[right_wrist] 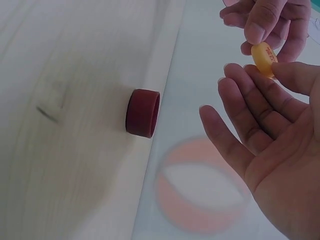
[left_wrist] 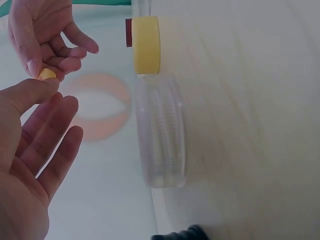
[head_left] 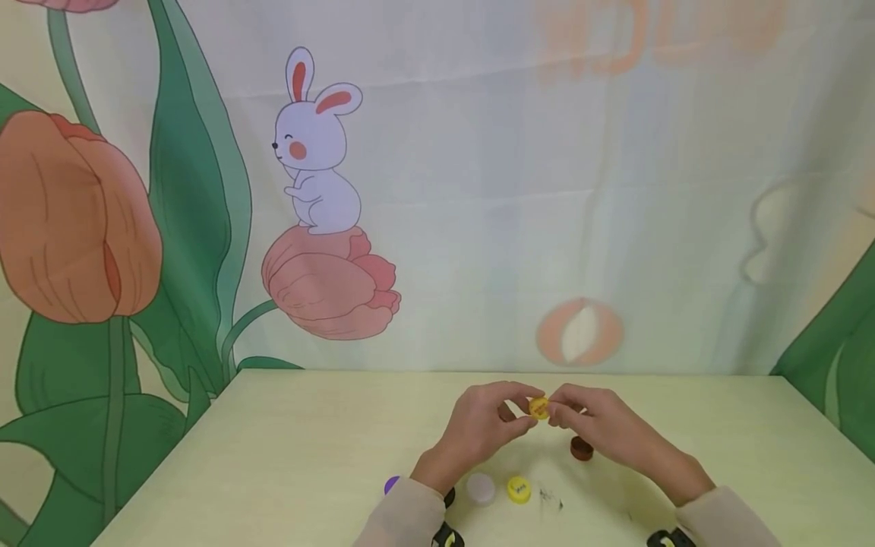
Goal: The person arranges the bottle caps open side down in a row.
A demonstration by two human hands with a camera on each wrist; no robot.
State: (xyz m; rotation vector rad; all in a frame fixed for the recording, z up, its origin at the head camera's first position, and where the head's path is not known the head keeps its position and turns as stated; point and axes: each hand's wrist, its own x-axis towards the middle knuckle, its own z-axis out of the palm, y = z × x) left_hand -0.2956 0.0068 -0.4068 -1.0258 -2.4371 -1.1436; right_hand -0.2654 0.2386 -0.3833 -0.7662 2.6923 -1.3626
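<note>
A small orange-yellow bottle cap (head_left: 539,408) with red print is held up above the table between both hands. The left hand (head_left: 478,425) pinches one side of it between thumb and index finger. On the opposite side the right hand (head_left: 598,422) pinches it with thumb and forefinger, its other fingers loosely extended in the right wrist view. Below the right hand, a dark red cap (right_wrist: 143,113) stands on the table. A yellow cap (head_left: 519,490) and a whitish translucent cap (left_wrist: 161,132) lie nearer the person.
A purple cap (head_left: 392,484) and a black cap (head_left: 449,497) are partly hidden by the left forearm. Dark marks (head_left: 550,499) show on the pale table (head_left: 287,448). Behind it hangs a curtain (head_left: 465,228) with a printed rabbit and tulips.
</note>
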